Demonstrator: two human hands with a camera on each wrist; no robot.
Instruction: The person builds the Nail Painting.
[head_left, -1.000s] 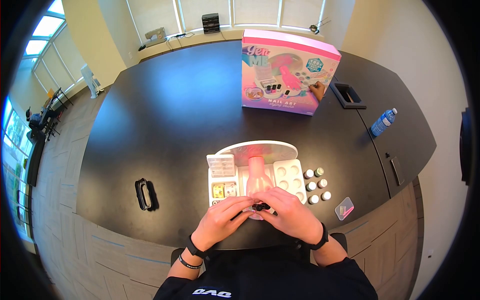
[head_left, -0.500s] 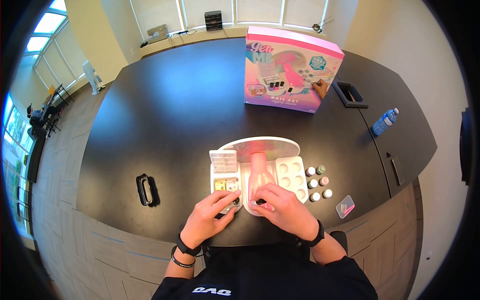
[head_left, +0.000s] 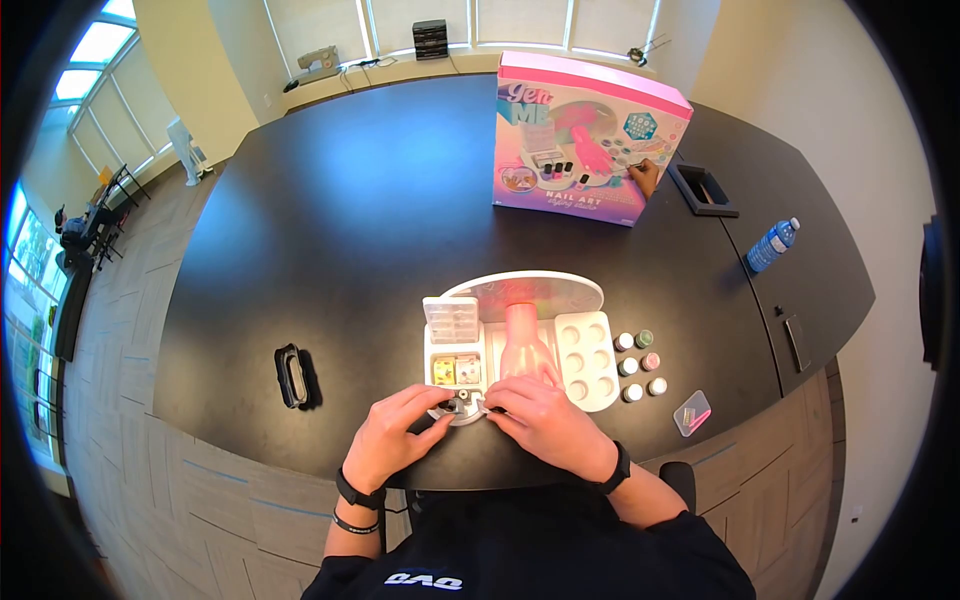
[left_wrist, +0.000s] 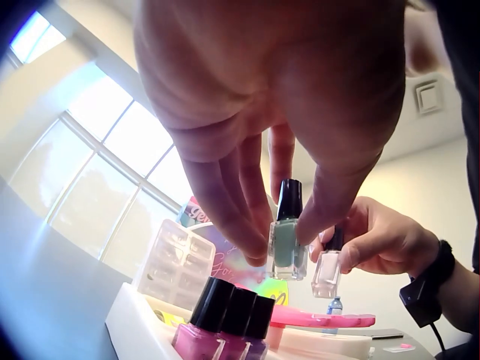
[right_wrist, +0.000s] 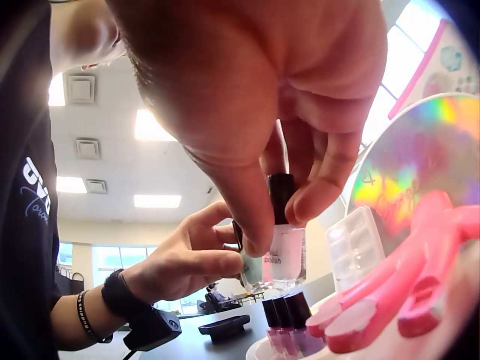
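Between its thumb and fingers, my left hand pinches a green nail polish bottle with a black cap, upright over the front left of the white nail art stand. My right hand grips a pale, see-through nail polish bottle close by on the right. Three pink and purple nail polish bottles stand together below, at the stand's left end. A pink model hand rises from the middle of the stand, its fingers partly behind my right hand in the head view.
Several small white-capped jars stand right of the stand, near a small clear case. Behind are the large nail art box and a water bottle. A black oblong object lies at left.
My hands were together in front of the pink model hand. The left has moved left to the stand's left end, and the right has followed it leftward with the pale bottle.
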